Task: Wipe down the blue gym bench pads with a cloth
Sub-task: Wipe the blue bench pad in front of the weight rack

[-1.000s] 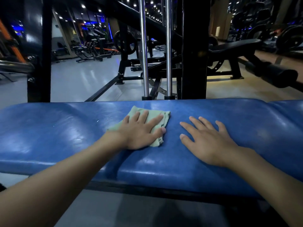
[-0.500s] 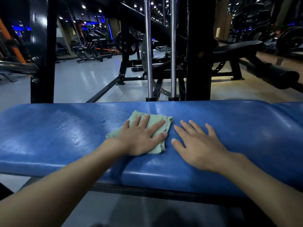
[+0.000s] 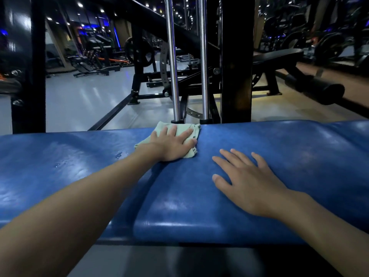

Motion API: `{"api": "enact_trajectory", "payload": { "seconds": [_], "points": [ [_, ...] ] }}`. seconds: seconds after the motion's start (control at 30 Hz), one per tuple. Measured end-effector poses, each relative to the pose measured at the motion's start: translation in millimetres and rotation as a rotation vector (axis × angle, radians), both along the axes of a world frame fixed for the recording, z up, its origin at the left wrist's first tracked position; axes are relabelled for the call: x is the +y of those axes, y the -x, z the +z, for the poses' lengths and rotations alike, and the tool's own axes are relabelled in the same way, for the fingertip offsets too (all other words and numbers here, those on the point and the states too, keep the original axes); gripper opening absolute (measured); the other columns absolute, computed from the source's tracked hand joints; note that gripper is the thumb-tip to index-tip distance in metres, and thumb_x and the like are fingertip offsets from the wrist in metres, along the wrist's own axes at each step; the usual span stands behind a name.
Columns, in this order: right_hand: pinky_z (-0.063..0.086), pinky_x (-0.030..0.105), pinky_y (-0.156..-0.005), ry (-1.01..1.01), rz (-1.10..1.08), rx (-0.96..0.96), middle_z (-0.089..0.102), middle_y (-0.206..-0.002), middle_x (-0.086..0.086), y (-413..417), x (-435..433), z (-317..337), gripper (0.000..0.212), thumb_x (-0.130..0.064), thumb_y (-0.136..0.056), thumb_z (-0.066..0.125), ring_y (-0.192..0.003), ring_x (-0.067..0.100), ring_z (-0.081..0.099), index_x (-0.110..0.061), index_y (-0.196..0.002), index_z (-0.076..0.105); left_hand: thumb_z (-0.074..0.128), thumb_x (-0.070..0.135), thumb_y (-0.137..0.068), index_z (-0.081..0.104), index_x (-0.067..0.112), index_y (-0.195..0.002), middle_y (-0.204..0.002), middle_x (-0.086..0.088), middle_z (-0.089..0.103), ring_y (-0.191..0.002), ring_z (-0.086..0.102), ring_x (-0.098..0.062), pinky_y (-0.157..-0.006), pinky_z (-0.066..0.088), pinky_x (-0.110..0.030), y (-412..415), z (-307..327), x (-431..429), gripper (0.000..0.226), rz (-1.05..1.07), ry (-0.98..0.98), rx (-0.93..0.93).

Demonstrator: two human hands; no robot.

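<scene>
Two hands: both lie palm-down, and neither grip is closed round anything.
Left hand (image 3: 173,145): upper middle of the frame, fingers straight and a little spread, pressing flat on the cloth (image 3: 191,127).
Cloth: pale green and crumpled, at the far edge of the padding, where the seam between the left pad (image 3: 60,166) and the right pad (image 3: 299,152) meets that edge. Its corners show beyond the fingertips and beside the wrist.
Right hand (image 3: 247,184): right of centre, fingers splayed, resting flat on the right pad, apart from the cloth.
Left pad: blue and glossy, filling the left of the frame, with a few wet drops (image 3: 118,155) beside the left forearm.
Behind: two chrome rods (image 3: 171,56) and a black upright (image 3: 236,56) rise just beyond the cloth. Dark gym machines (image 3: 91,62) stand on the pale floor (image 3: 79,104) at upper left.
</scene>
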State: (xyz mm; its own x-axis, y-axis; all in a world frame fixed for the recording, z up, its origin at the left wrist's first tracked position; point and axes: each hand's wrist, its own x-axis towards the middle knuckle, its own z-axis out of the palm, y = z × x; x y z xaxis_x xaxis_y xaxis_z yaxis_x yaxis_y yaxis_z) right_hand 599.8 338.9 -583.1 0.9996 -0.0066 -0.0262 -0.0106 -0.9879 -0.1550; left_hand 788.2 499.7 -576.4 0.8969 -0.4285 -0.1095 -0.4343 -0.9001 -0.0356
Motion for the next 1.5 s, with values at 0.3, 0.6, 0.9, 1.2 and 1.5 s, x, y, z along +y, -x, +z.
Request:
{"api": "enact_trajectory", "payload": {
  "seconds": [0.3, 0.6, 0.9, 1.2, 1.5],
  "points": [
    [-0.005, 0.051, -0.12, 0.025, -0.013, 0.05, -0.001, -0.166, -0.009, 0.7, 1.8, 4.9, 0.06, -0.054, -0.101, 0.018, -0.151, 0.011, -0.007, -0.033, -0.157, 0.011, -0.01, 0.077, -0.075, -0.013, 0.056, -0.149, -0.167, -0.002, -0.008, -0.153, -0.007, -0.026, -0.12, 0.0, -0.052, 160.9, -2.8, 56.4, 0.076, -0.1, -0.008, -0.033],
    [-0.005, 0.051, -0.121, 0.0, -0.012, 0.031, -0.005, -0.166, -0.006, -11.1, 23.1, 0.7, 0.062, -0.052, -0.102, 0.016, -0.152, 0.013, -0.009, -0.027, -0.158, 0.006, 0.006, 0.077, -0.089, -0.009, 0.059, -0.148, -0.167, -0.002, -0.006, -0.153, -0.007, -0.025, -0.12, 0.001, -0.053, 131.3, 0.6, 56.3, 0.064, -0.08, -0.003, -0.01],
    [-0.006, 0.047, -0.122, 0.062, -0.024, 0.01, -0.011, -0.165, -0.008, -9.8, 23.8, -2.4, 0.063, -0.055, -0.1, 0.012, -0.15, 0.01, -0.015, -0.031, -0.157, 0.001, 0.009, 0.076, -0.089, -0.003, 0.06, -0.149, -0.167, -0.004, 0.0, -0.153, -0.004, -0.028, -0.118, 0.0, -0.06, -14.9, -0.8, 20.1, 0.063, -0.014, 0.019, 0.021],
    [-0.006, 0.043, -0.122, 0.005, -0.058, -0.01, -0.004, -0.165, -0.012, -10.8, 22.1, -2.9, 0.062, -0.058, -0.098, 0.017, -0.15, 0.005, -0.01, -0.036, -0.156, 0.01, 0.008, 0.072, -0.093, 0.0, 0.055, -0.151, -0.167, -0.006, 0.002, -0.153, -0.001, -0.029, -0.119, 0.002, -0.057, -13.9, -3.4, 21.2, 0.061, -0.057, 0.012, -0.002],
    [-0.003, 0.049, -0.121, 0.062, -0.093, 0.012, 0.006, -0.166, -0.008, -10.7, 32.5, 11.6, 0.058, -0.051, -0.102, 0.024, -0.151, 0.01, -0.001, -0.031, -0.156, 0.018, -0.014, 0.076, -0.07, -0.013, 0.055, -0.149, -0.167, -0.004, -0.008, -0.153, -0.008, -0.026, -0.12, 0.0, -0.052, 138.5, -5.6, 94.3, 0.081, -0.173, 0.002, -0.05]
  ]
}}
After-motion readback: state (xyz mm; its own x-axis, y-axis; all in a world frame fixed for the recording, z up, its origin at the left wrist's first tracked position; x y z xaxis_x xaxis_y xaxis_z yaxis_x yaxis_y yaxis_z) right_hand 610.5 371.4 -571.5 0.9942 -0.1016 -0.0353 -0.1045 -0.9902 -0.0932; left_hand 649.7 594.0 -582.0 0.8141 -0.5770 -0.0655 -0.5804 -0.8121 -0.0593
